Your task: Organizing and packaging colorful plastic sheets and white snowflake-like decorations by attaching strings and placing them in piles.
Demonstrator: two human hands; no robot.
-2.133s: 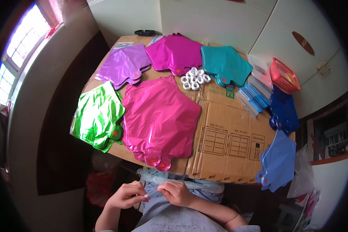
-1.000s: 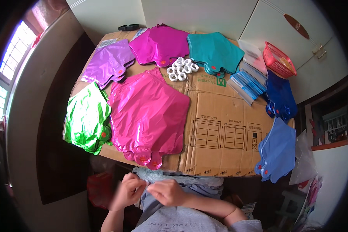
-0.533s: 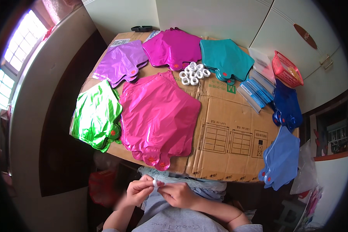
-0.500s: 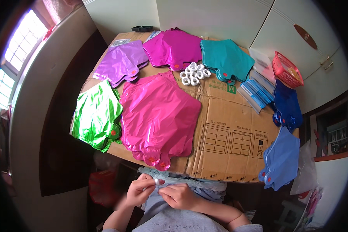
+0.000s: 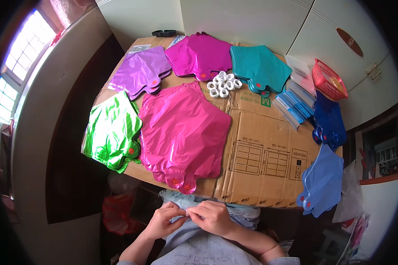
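Note:
Just in front of the table edge, my left hand (image 5: 164, 221) is closed in a pinch on a small white roll (image 5: 187, 213). My right hand (image 5: 213, 218) meets it from the other side, thumb and finger pressed together at the same roll. Fingers cover most of the roll, so whether the right hand grips it or a loose end cannot be made out. Similar white ring-shaped rolls (image 5: 224, 85) lie heaped on the cardboard (image 5: 263, 128). Nearest my hands on the table is a stack of flat pink foil balloons (image 5: 183, 132) with rounded tabs.
Around the cardboard lie flat foil stacks: green (image 5: 110, 130), lilac (image 5: 139, 70), magenta (image 5: 198, 55), teal (image 5: 258, 66), dark blue (image 5: 331, 119) and light blue (image 5: 323, 181). Blue-and-white packets (image 5: 294, 106) sit near a red basket (image 5: 329, 79). Cabinets stand behind.
My right hand has come left and up against my left hand, and the fingers now meet over the white roll, hiding most of it. The things on the table stay put.

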